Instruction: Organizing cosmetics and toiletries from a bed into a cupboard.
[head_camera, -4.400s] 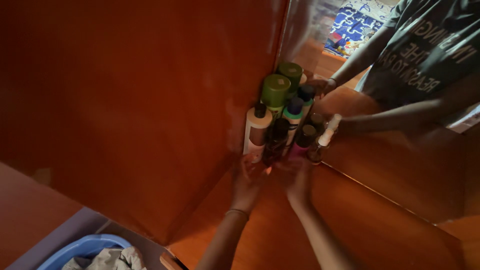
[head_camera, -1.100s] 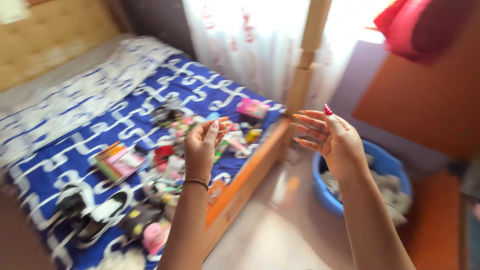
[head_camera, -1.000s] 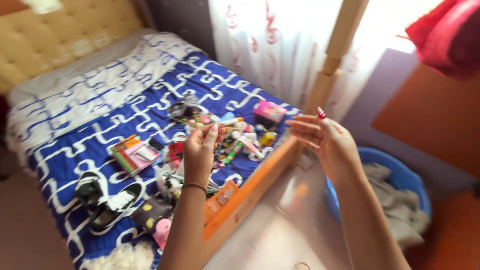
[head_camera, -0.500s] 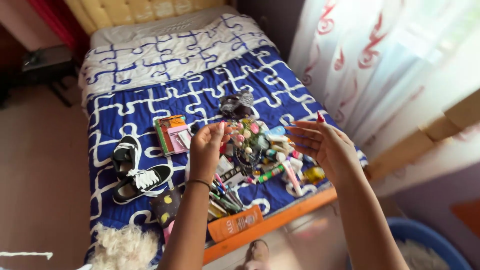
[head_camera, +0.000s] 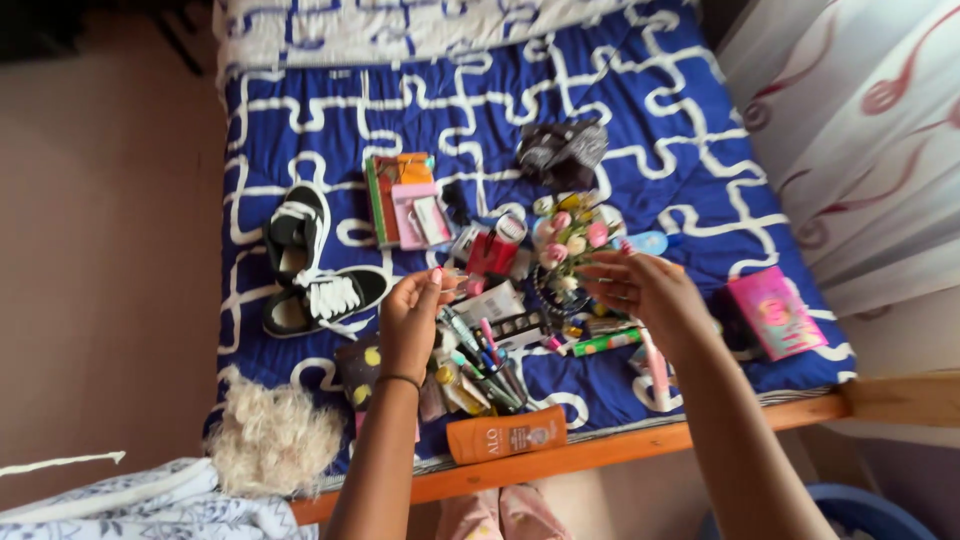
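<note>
Fingers (head_camera: 437, 283) of the left hand (head_camera: 412, 320) curl loosely toward the thumb, pinching nothing I can make out. Right hand (head_camera: 645, 292): fingers spread, empty, hovering just over the clutter.

Nearest, on the wooden bed edge (head_camera: 600, 452), an orange tube (head_camera: 506, 434) lies flat. Left of it, a pale fluffy thing (head_camera: 272, 438).

Beneath and between the hands: a heap of pens and small cosmetics (head_camera: 480, 360), with a green tube (head_camera: 605, 343) to its right. A pink box (head_camera: 775, 312) lies well right of the heap.

Farther on the blue-and-white patterned cover (head_camera: 640, 90): black-and-white sneakers (head_camera: 310, 262) at left, pink and orange booklets (head_camera: 405, 198), a bunch of small pink flowers (head_camera: 572, 238), and farthest, a dark crumpled item (head_camera: 562, 152).
</note>
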